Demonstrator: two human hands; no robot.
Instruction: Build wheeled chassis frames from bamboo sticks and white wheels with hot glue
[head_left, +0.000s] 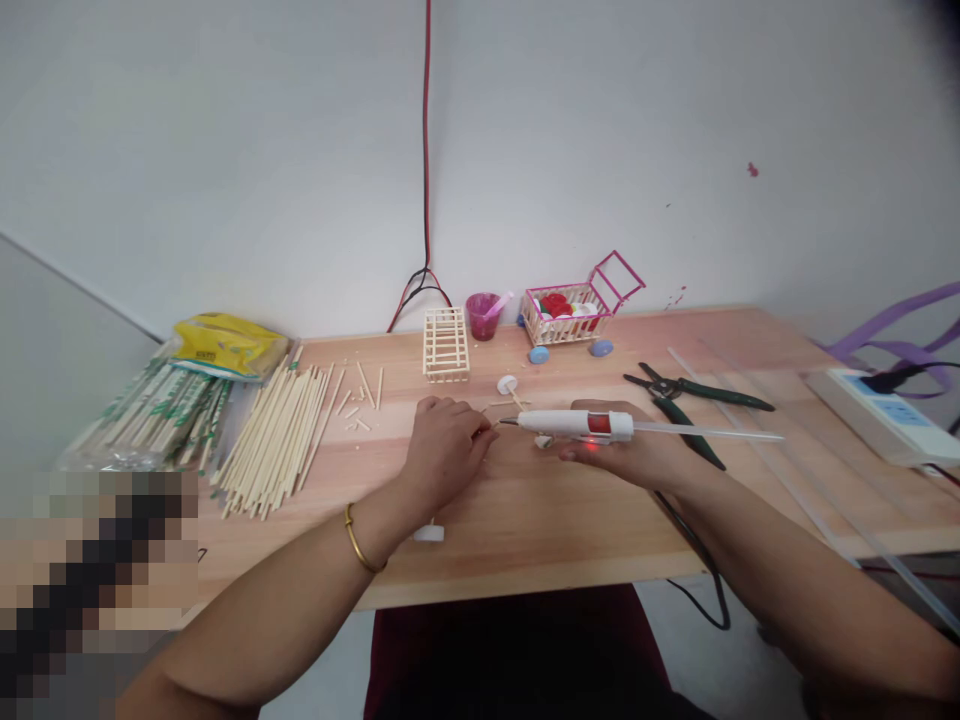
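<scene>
My right hand (637,450) grips a white hot glue gun (574,426), its nozzle pointing left and a clear glue stick (712,432) sticking out of its back. A red light glows on the gun. My left hand (450,445) is closed in a pinch at the nozzle tip, on what looks like a thin wooden stick, mostly hidden by the fingers. Just beyond the nozzle lies a white wheel (507,384) with a stick attached. Another white wheel (544,441) shows under the gun, and a white round piece (429,533) lies below my left wrist.
A stick crate (446,345), a pink cup (484,316) and a small stick cart (566,318) on blue wheels stand along the wall. At left are loose sticks (277,440) and packaged bundles (150,410). Green-handled pliers (690,395) and a power strip (885,415) are at right.
</scene>
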